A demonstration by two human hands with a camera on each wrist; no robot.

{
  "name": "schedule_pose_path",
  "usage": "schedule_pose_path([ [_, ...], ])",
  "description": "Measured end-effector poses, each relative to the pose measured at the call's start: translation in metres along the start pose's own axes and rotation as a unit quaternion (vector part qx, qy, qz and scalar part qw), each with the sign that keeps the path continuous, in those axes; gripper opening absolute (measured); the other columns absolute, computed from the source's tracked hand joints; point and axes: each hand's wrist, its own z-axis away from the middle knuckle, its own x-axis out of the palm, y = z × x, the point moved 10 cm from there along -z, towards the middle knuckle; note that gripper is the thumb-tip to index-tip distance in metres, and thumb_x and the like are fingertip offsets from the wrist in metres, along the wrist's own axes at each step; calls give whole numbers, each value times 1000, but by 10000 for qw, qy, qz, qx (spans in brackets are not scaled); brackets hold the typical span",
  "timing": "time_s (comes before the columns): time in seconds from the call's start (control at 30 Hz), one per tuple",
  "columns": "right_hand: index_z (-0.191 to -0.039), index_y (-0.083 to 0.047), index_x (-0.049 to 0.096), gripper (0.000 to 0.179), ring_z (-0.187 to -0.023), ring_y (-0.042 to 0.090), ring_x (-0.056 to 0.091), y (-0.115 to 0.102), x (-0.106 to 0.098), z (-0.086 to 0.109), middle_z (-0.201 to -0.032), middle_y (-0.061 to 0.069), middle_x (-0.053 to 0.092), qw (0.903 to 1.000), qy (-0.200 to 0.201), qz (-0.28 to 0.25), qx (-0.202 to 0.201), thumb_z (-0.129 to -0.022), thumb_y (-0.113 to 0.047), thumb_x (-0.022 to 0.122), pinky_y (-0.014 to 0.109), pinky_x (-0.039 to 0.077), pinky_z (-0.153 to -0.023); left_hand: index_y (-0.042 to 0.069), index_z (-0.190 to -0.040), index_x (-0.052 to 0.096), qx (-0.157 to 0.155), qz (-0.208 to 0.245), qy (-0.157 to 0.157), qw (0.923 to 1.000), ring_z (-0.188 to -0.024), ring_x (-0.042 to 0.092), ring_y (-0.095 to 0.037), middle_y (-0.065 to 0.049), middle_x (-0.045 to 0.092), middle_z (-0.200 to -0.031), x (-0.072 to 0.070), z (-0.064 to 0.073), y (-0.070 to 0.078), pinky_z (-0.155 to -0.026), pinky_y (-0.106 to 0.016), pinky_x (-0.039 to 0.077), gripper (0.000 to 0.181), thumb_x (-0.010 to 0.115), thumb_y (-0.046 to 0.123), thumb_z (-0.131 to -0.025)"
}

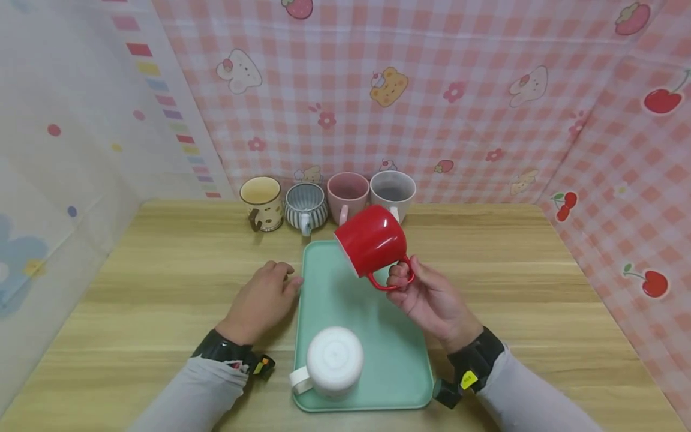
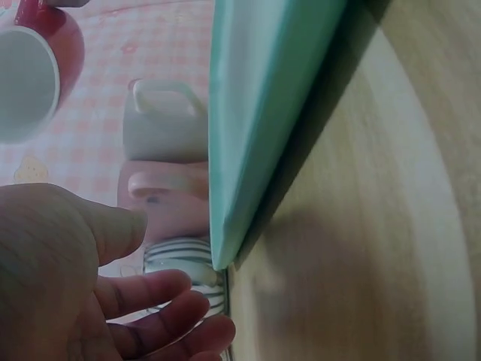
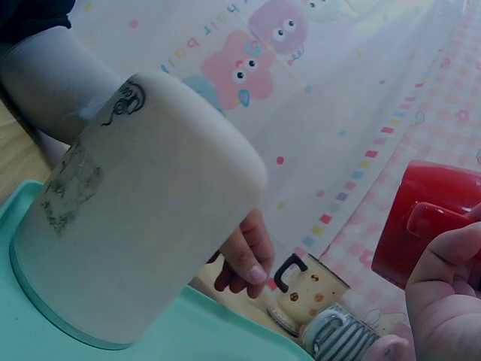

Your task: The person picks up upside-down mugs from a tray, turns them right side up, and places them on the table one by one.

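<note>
I'd judge the red mug [image 1: 372,240], tilted above the tray [image 1: 391,369] towards twelve o'clock, rigid, slick and breakable. My right hand [image 1: 434,300] has its fingers round the handle [image 3: 438,222], probably its surest hold; my left hand [image 1: 263,300] lies relaxed, holding nothing.

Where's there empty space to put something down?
The green tray has bare room right of the upside-down white mug and farther back, below the red mug. The wooden table is bare right of the right hand and left of the left hand. The yellow mug, striped cup, pink mug and gray mug crowd the back edge.
</note>
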Motion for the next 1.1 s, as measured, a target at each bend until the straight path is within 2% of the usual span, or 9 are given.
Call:
schedule_pose_path([
  [0.23, -120, -8, 64, 42, -96, 17, 67, 4, -3, -1, -105, 5, 73, 9999, 129, 33, -42, -114, -30, 29, 26, 57, -89, 3, -137, 61, 40, 188, -156, 9997, -122, 63, -33, -17, 63, -131, -1, 2, 8, -103, -54, 54, 45, 54, 38, -108],
  [0.33, -120, -8, 64, 41, -95, 17, 67, 4, -4, -2, -103, 5, 73, 9997, 235, 60, -66, -114, -30, 30, 26, 57, -88, 5, -137, 61, 125, 413, -221, 9988, -118, 64, -30, -13, 63, -130, -4, 5, 17, -102, -52, 55, 46, 56, 39, -107],
  [0.53, -119, -8, 63, 39, -95, 17, 67, 5, -1, -3, -104, 5, 73, 9996, 252, 45, -105, -114, -30, 31, 27, 57, -89, 10, -135, 63, 369, 939, -372, 9942, -103, 62, -20, -3, 63, -121, -17, 16, 46, -93, -42, 59, 41, 60, 38, -105],
  [0.63, -120, -8, 63, 39, -96, 18, 68, 5, 4, -5, -104, 6, 73, 9998, 147, 8, -130, -114, -31, 32, 26, 57, -88, 15, -130, 65, 408, 1277, -574, 9893, -99, 62, -17, 2, 64, -115, -22, 24, 65, -89, -39, 60, 33, 62, 36, -104],
  [0.8, -120, -7, 63, 42, -95, 18, 68, 4, 16, -9, -104, 6, 73, 9998, -37, -112, -186, -114, -33, 31, 26, 57, -86, 23, -121, 70, 422, 1894, -1074, 9751, -104, 64, -18, 5, 69, -115, -27, 35, 97, -94, -44, 58, 22, 65, 33, -103],
  [0.93, -120, -7, 63, 39, -94, 18, 68, 3, 25, -12, -103, 7, 73, 9993, -36, -267, -261, -113, -32, 34, 25, 56, -84, 23, -124, 71, 369, 2333, -1393, 9617, -109, 64, -19, 4, 71, -115, -27, 36, 115, -99, -50, 55, 25, 62, 35, -104],
  [1.03, -120, -7, 63, 38, -92, 18, 69, 3, 31, -14, -102, 7, 73, 9988, -21, -366, -323, -113, -32, 36, 25, 56, -83, 18, -125, 71, 286, 2866, -1637, 9435, -107, 65, -21, -1, 71, -114, -21, 34, 121, -98, -49, 55, 27, 59, 33, -106],
  [1.1, -119, -7, 63, 38, -92, 18, 69, 3, 34, -14, -101, 7, 74, 9985, -40, -410, -365, -113, -32, 36, 24, 56, -83, 13, -126, 69, 204, 3284, -1762, 9278, -107, 65, -22, -5, 71, -115, -16, 33, 122, -97, -46, 56, 28, 58, 30, -107],
])
